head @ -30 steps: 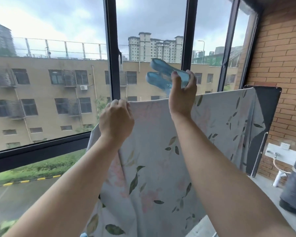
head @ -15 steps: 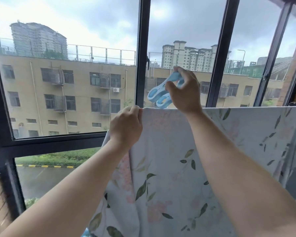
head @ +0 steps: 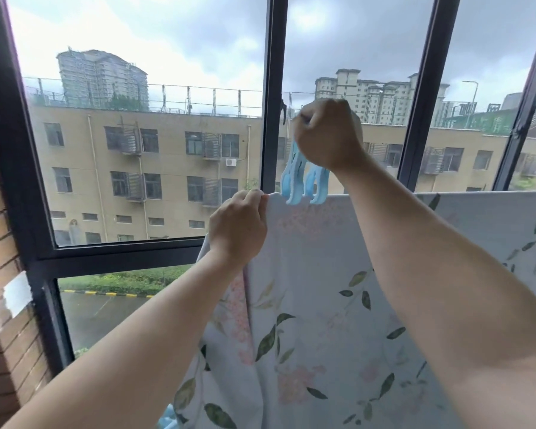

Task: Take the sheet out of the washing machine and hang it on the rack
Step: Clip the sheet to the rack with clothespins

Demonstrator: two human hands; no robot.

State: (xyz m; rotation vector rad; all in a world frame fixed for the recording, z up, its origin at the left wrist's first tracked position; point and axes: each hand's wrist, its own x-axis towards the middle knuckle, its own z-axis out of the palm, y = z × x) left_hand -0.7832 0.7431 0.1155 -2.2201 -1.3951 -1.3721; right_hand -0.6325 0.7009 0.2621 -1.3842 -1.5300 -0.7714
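Observation:
A pale sheet (head: pixel 338 289) printed with green leaves and pink flowers hangs over a rack bar that it hides. Its top edge runs level from the centre to the right. My left hand (head: pixel 239 230) pinches the sheet's top left corner. My right hand (head: pixel 328 134) is above the top edge, closed on large light-blue clothes pegs (head: pixel 304 181). The pegs point downward, and their jaws touch the sheet's top edge just right of my left hand.
A black-framed window (head: pixel 273 119) stands close behind the sheet, with buildings and a wet road outside. A brick wall (head: pixel 0 305) with a white taped patch (head: pixel 17 292) closes the left side. Something light blue (head: pixel 167 418) shows below the sheet.
My right hand has turned the pegs from sideways to pointing down and lowered them onto the sheet's top edge. My left hand keeps its pinch on the corner. The view has shifted left.

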